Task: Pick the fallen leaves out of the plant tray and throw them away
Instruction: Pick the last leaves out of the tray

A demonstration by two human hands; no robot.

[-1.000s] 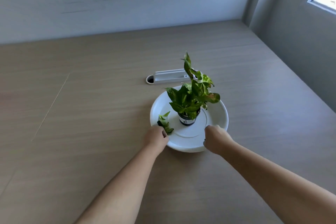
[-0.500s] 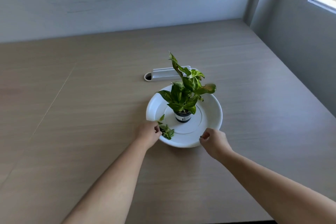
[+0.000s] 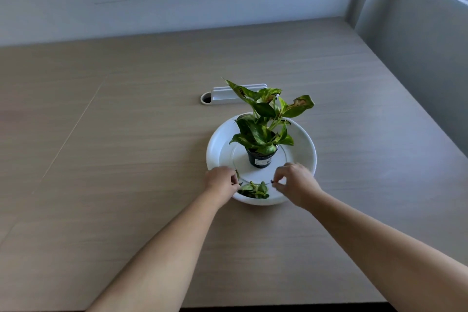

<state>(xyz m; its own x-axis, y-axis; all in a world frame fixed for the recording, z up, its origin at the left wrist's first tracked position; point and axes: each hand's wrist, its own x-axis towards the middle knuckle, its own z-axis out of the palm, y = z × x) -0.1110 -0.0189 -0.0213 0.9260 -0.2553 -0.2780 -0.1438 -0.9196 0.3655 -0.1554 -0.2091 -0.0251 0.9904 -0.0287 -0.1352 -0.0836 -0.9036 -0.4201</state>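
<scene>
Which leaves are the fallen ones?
The small pile of leaves lying loose on the white tray at its near edge, between the two hands; the others stand on stems in the pot.

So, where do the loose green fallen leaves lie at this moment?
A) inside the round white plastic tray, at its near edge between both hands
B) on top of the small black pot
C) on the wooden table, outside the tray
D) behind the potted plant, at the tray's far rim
A: the loose green fallen leaves lie inside the round white plastic tray at its near edge, between the left hand and the right hand.
</scene>
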